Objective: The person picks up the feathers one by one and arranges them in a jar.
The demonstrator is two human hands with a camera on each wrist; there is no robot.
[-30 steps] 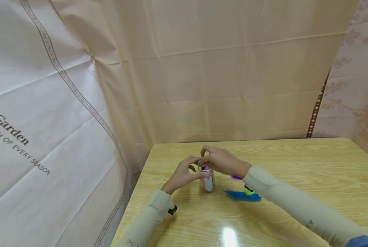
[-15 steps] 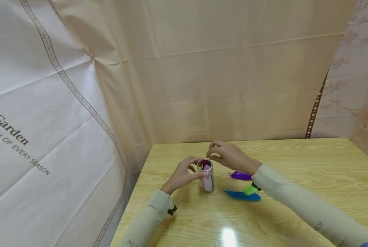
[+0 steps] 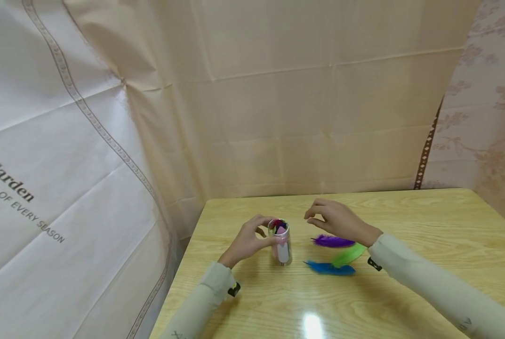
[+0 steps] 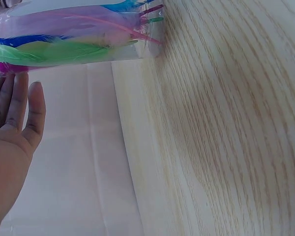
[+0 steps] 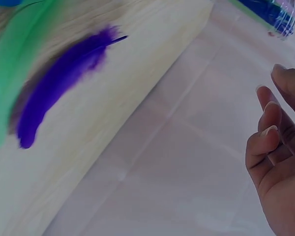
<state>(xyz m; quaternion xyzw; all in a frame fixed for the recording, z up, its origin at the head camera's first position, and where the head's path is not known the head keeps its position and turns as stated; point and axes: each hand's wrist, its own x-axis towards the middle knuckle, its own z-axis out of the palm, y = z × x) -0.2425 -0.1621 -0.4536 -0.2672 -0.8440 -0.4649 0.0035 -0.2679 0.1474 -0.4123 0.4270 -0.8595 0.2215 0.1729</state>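
Observation:
A clear glass jar (image 3: 283,249) with a pale label stands upright on the table, packed with coloured feathers (image 4: 54,51). My left hand (image 3: 250,240) grips it near the rim, thumb in front and fingers behind. To the right of the jar, my right hand (image 3: 337,220) hovers with loosely bent fingers and nothing between them. Below that hand lie a purple feather (image 3: 333,241), a light green feather (image 3: 348,255) and a blue feather (image 3: 330,269), the green one overlapping the blue. In the right wrist view the purple feather (image 5: 64,83) lies left of the hand (image 5: 285,162).
The wooden table (image 3: 426,235) reaches back to a beige cloth (image 3: 277,117) hanging behind it. A white printed cloth (image 3: 66,188) hangs along the left side, and a floral one (image 3: 485,122) at the right.
My right hand has drawn back from the jar's mouth and moved right, over the loose feathers, uncovering the purple and green ones. My left hand has stayed on the jar.

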